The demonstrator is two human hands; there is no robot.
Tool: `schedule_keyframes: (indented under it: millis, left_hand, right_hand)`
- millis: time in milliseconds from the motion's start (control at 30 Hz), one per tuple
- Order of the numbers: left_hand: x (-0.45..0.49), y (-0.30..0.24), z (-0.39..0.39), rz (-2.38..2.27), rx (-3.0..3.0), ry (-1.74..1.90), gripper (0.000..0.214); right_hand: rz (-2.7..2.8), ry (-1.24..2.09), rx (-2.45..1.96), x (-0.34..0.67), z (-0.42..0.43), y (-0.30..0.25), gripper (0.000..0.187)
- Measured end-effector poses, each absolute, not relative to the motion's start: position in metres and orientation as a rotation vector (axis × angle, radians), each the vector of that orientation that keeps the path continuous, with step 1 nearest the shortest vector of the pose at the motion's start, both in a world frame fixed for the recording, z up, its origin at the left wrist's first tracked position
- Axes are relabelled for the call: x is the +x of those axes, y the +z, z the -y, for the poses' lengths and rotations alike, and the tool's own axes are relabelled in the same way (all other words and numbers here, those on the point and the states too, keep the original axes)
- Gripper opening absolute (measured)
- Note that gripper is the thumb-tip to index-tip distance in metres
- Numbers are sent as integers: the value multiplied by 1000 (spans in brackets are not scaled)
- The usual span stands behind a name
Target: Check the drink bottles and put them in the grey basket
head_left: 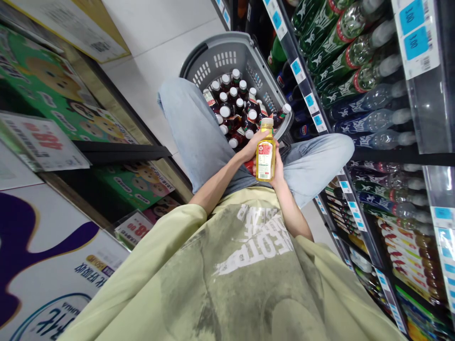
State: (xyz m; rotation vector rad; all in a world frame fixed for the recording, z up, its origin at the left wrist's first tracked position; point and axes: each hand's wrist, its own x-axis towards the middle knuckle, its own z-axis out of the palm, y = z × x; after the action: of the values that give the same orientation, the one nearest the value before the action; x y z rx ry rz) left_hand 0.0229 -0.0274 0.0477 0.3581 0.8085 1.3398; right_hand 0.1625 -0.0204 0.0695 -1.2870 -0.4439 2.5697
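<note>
A clear bottle of yellow drink (pixel 265 158), with a white cap and a red and white label, stands upright between my hands in front of my lap. My left hand (pixel 251 148) grips its left side near the neck. Around the right side and behind it curl the fingers of my right hand (pixel 279 166), partly hidden by the bottle. Something red (pixel 250 166) shows below my left hand; I cannot make out what it is. Just beyond my hands, a grey basket (pixel 227 41) holds several dark red bottles (pixel 232 108) with white caps.
Shelves on the right carry green soda bottles (pixel 355 52), blue-labelled bottles (pixel 373 123) and price tags (pixel 414 38). Cartons (pixel 46 76) with a price sign (pixel 39 139) line the left side. My bent knees (pixel 192 128) flank the basket on the tiled floor (pixel 159 28).
</note>
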Motion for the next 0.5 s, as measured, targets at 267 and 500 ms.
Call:
schedule_keyframes:
  millis: [267, 500]
  left_hand:
    - [26, 38, 25, -826, 383, 1431, 82]
    - [28, 44, 26, -795, 371, 1479, 82]
  right_hand:
    - [449, 2584, -1327, 161, 20, 69, 91]
    - [445, 2611, -1325, 163, 18, 66, 94]
